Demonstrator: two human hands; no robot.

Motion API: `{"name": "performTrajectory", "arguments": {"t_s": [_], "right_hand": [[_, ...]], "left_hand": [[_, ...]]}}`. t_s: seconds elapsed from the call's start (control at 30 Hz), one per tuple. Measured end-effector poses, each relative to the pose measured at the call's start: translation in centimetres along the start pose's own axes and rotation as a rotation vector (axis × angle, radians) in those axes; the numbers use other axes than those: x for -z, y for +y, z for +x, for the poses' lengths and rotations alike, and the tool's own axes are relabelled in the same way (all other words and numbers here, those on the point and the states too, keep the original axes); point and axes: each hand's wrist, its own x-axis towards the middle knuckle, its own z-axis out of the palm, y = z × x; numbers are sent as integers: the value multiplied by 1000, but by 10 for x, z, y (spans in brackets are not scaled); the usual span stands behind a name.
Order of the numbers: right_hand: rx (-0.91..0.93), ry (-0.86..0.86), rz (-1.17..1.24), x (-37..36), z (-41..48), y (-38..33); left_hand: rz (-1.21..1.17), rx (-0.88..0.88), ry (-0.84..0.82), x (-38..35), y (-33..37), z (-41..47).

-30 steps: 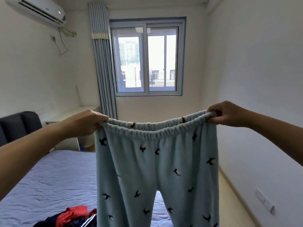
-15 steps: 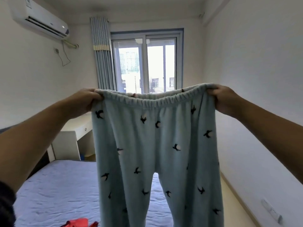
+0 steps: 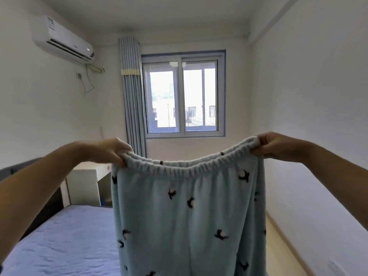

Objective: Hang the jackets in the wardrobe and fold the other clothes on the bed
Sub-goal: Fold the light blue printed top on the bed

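Lowered since the earlier frame, pale blue bird-print fleece trousers [image 3: 189,206] hang at centre frame between my left hand [image 3: 108,151] and right hand [image 3: 276,145], each clenched on a waistband end; blue-sheeted bed [image 3: 69,236] at lower left.

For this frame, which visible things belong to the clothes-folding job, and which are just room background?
Job: light blue trousers, gripped at the waistband by the left hand and right hand; bed.
Background: white desk; air conditioner; curtain; window.
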Motion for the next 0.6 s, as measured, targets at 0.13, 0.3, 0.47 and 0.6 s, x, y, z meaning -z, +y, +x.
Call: {"name": "performTrajectory", "arguments": {"t_s": [0.13,0.3,0.47,0.6], "right_hand": [[107,70,-210,-42,3,-12],[219,90,-183,-55,-1,-30],[363,-7,330,-42,-24,-32],[359,-48,150,-59,-12,-36]], "left_hand": [[453,-130,175,-23,14,8],[645,-502,511,-20,15,3],[488,-551,744,-12,13,-15],[502,-591,621,-17,32,-9]]}}
